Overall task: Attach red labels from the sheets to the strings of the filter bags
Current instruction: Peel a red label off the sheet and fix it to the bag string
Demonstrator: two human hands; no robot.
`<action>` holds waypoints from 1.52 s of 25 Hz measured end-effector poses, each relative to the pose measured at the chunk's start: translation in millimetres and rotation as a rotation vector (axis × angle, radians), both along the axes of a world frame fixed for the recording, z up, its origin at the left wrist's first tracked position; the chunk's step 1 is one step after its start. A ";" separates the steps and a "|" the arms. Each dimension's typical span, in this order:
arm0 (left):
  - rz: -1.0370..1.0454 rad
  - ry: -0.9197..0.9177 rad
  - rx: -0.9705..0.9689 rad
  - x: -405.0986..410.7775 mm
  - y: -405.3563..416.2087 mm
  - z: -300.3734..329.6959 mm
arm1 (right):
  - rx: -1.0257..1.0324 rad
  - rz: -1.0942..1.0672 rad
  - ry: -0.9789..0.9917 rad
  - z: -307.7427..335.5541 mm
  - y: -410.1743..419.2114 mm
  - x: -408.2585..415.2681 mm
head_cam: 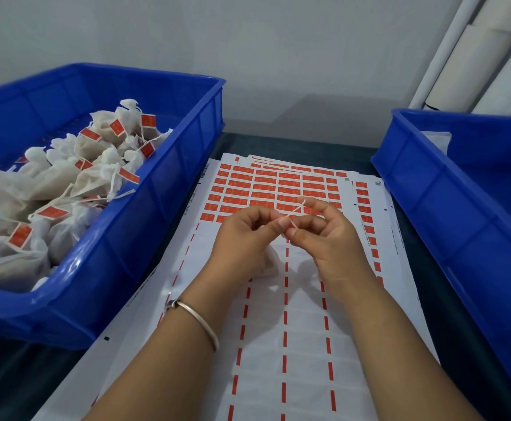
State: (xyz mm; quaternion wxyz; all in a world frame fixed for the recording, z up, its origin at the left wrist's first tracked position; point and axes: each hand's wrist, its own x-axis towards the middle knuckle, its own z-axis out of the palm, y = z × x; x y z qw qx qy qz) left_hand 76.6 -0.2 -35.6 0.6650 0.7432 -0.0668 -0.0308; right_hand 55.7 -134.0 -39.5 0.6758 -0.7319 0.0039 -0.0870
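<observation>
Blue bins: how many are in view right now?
2. One blue bin sits left of the label sheets, holding labelled bags; the other sits right, cut off by the frame.

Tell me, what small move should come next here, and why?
Probably fold the red label shut around the string. Both hands, left hand and right hand, pinch that string above the label sheet, and a red bit shows at the fingertips, while the filter bag hangs below.

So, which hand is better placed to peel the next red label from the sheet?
Probably the right hand: its fingertips hover right over the remaining red rectangular paper labels. The left hand sits nearer and seems to hold the thin white string.
</observation>
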 end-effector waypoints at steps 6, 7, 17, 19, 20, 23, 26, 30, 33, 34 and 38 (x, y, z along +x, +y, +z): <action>-0.017 0.021 0.045 -1.2 -2.4 2.0 | 0.069 -0.084 0.001 -4.4 0.2 2.0; -0.014 0.018 0.093 -1.7 -2.9 2.5 | 0.105 -0.110 0.000 -5.1 -1.5 3.2; 0.010 -0.061 0.575 -0.5 6.3 23.9 | 0.216 -0.087 0.034 -7.5 -1.8 4.7; 0.065 -0.123 0.555 -5.9 8.8 30.6 | 0.119 -0.023 0.067 -9.7 -0.2 1.3; 0.124 -0.160 0.496 -10.3 11.3 35.8 | 0.061 0.009 0.087 -10.2 0.8 0.0; 0.339 -0.280 0.278 -23.2 23.5 60.8 | -0.043 0.065 0.131 -12.9 0.2 0.5; 0.544 -0.554 0.346 -36.0 51.3 92.4 | -0.097 0.077 0.116 -14.9 -1.2 0.1; 0.706 -0.696 0.563 -51.2 111.2 127.8 | -0.096 0.092 0.099 -15.5 -0.9 -2.3; 0.766 -0.550 0.675 -61.0 153.6 137.0 | -0.102 0.078 0.100 -18.8 -1.9 0.0; 0.780 -0.498 0.708 -64.7 165.3 136.3 | -0.103 0.077 0.098 -20.0 -2.5 0.2; 0.745 -0.214 0.836 -76.8 193.3 122.2 | -0.134 0.063 0.083 -22.3 -1.8 -1.1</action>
